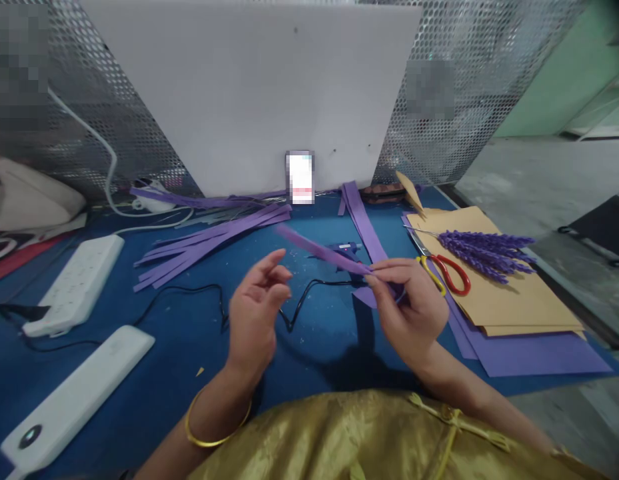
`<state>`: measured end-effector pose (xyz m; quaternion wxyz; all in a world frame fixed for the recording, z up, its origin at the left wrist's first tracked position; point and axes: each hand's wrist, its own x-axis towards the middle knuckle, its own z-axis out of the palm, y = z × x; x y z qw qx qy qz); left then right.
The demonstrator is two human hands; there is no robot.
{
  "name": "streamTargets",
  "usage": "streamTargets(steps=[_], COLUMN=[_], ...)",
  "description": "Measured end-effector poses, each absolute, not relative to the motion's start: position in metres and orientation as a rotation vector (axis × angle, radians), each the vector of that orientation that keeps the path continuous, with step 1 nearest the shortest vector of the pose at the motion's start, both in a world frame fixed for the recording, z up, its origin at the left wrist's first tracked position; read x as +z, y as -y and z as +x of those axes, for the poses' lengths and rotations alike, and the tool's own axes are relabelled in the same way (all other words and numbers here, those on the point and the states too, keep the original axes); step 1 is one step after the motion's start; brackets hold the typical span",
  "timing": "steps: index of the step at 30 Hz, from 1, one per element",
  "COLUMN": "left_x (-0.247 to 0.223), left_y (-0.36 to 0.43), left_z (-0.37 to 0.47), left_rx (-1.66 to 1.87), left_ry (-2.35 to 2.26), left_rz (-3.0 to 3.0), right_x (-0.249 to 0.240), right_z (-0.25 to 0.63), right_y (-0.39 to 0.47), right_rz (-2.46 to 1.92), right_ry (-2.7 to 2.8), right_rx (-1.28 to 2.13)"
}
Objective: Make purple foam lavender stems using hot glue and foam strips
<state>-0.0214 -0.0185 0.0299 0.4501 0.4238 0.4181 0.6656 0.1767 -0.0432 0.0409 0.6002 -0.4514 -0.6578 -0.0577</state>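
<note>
My right hand point(412, 303) pinches a long purple paper strip point(329, 255) between thumb and fingertips. The strip's free end points up and left and is slightly blurred. To its left, my left hand point(259, 307) is raised above the table with fingers loosely bent and apart, holding nothing. Behind the strip, partly covered by it, lies a blue glue gun point(346, 249). A pair of scissors point(452, 273) with red and yellow handles rests just right of my right hand. More purple strips point(214, 243) lie in a fanned bunch beyond my left hand.
Brown paper sheets point(519, 300) over purple paper point(544, 357) lie at right, bearing a bunch of purple lavender-like stems point(489, 253). White power strips point(84, 280) and a black cable point(199, 288) occupy the left. A phone point(300, 177) leans on a white board point(269, 87).
</note>
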Motion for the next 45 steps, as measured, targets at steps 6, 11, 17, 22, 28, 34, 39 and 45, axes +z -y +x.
streamTargets(steps=[6, 11, 17, 22, 28, 34, 39, 45], left_x=[0.026, 0.024, 0.024, 0.022, 0.022, 0.021, 0.022, 0.027], left_y=[0.030, 0.037, 0.039, 0.040, 0.036, 0.031, 0.023, 0.008], left_z=[-0.001, 0.004, 0.005, 0.005, 0.003, -0.001, -0.007, -0.023], left_rx=[1.277, 1.225, 1.220, 1.270, 1.358, 1.441, 1.516, 1.648], left_ry=[-1.028, -1.036, -1.030, -1.026, -1.054, -1.064, -1.087, -1.107], left_rz=[0.767, 0.806, 0.816, 0.766, 0.682, 0.658, 0.578, 0.433], right_x=[0.030, 0.020, 0.017, 0.014, 0.016, 0.021, 0.022, 0.030], right_z=[0.164, 0.157, 0.154, 0.154, 0.155, 0.160, 0.163, 0.166], right_y=[0.051, 0.052, 0.051, 0.053, 0.054, 0.054, 0.053, 0.051], right_rz=[-0.959, -0.943, -0.934, -0.947, -0.969, -0.994, -1.001, -1.028], right_ry=[1.650, 1.748, 1.787, 1.802, 1.797, 1.772, 1.746, 1.663], right_rx=[-0.042, 0.134, 0.207, 0.237, 0.194, 0.142, 0.128, 0.072])
